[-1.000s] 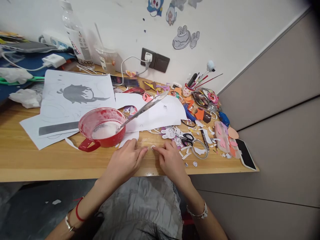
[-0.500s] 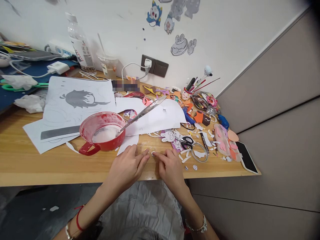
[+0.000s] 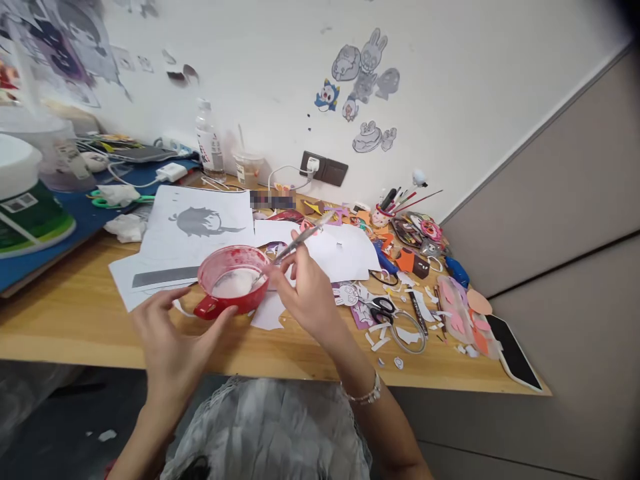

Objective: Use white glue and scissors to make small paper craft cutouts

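Note:
A small red pot (image 3: 239, 299) with a loop handle holds white paste (image 3: 235, 283). My left hand (image 3: 173, 340) is at the pot's near left side, thumb and fingers spread apart, the thumb against or close to its lower wall. A long spoon-like metal utensil (image 3: 311, 231) leans over the pot's right rim; its lower end is sunk in the paste. Around its handle, the thumb and fingers of my right hand (image 3: 310, 293) are closed. Under and beside the pot lie white paper sheets, one with a grey printed figure (image 3: 197, 221).
Black-handled scissors (image 3: 383, 307), a roll of tape (image 3: 411, 332), a rabbit cutout (image 3: 346, 295) and paper scraps lie to the right. Farther right is a phone-like slab (image 3: 513, 350). A pen cup (image 3: 383, 215) and a bottle (image 3: 210, 143) stand behind; a large tub (image 3: 33, 207) is at left.
Both hands have left the small white piece at the table's front. The left moved to the red pot, and the right took hold of the metal utensil. The view swung left.

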The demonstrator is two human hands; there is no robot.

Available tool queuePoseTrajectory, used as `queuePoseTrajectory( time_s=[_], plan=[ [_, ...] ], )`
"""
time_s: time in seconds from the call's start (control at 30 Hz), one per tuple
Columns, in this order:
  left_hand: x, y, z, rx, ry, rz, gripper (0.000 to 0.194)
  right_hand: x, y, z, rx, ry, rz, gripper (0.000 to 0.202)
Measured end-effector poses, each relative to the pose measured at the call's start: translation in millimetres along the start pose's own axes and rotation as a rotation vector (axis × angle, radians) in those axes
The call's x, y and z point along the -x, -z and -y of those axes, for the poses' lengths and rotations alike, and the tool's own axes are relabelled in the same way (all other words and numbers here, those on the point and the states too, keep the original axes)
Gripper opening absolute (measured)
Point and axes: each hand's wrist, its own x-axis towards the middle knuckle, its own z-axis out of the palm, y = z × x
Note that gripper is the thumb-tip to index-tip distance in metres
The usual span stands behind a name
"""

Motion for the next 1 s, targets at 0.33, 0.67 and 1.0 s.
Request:
queuePoseTrajectory(
  time_s=[0.33, 0.67, 1.0],
  plan=[
    [3.2, -18.5, 6.2, 0.267, 0.020, 0.136, 0.020, -4.7, -7.9, -16.1, -0.090, -0.006, -0.112, 0.027],
    [1.4, -10.1, -3.5, 0.341, -0.036, 0.145, 0.021, -5.5, 15.7, -15.0, -0.445, -0.219, -0.416, 0.022],
    [3.6, -11.5, 0.0, 0.346, 0.018, 0.173, 0.015, -9.5, 26.8, -23.8, -0.454, -0.232, -0.403, 0.026]
  ],
)
